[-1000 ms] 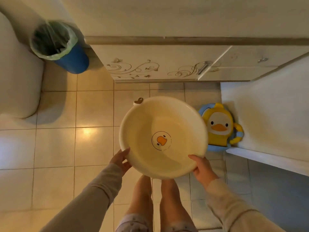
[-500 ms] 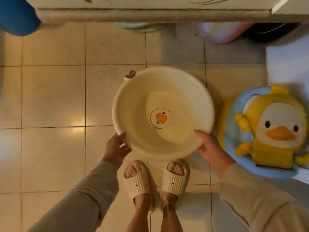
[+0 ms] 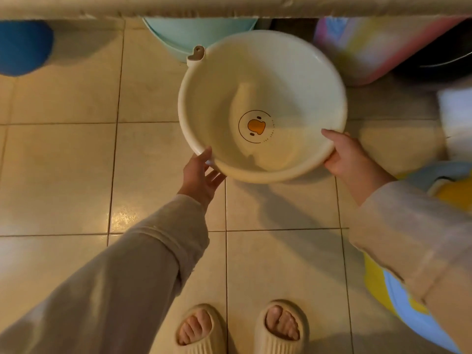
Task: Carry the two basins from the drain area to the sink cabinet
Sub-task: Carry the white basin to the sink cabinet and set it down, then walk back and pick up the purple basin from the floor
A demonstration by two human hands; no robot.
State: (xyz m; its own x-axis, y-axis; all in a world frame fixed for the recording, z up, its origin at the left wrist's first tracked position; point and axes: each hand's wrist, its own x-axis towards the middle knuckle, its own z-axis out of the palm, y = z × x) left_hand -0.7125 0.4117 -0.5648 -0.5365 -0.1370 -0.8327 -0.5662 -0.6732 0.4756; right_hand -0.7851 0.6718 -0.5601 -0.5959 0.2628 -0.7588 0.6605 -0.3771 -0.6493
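A cream round basin [image 3: 293,80] with a small duck print in its bottom and a heart-shaped tab on its rim is held low over the tiled floor. My left hand [image 3: 200,172] grips its near left rim, thumb on top. My right hand [image 3: 344,155] holds the near right rim. The basin's far edge reaches toward the gap under the sink cabinet [image 3: 229,6]. A light blue basin [image 3: 189,34] sits under that cabinet, partly hidden by the cabinet edge and the cream basin.
A blue bin [image 3: 23,47] stands at the far left. A pastel striped object [image 3: 370,47] and a dark object [image 3: 439,57] lie under the cabinet on the right. A yellow and blue duck seat [image 3: 408,302] sits at the right. My slippered feet [image 3: 242,328] stand below.
The view has dropped lower and closer to the floor. The cream basin has moved forward toward the gap under the cabinet, with both hands still on its rim. The blue basin has come into view.
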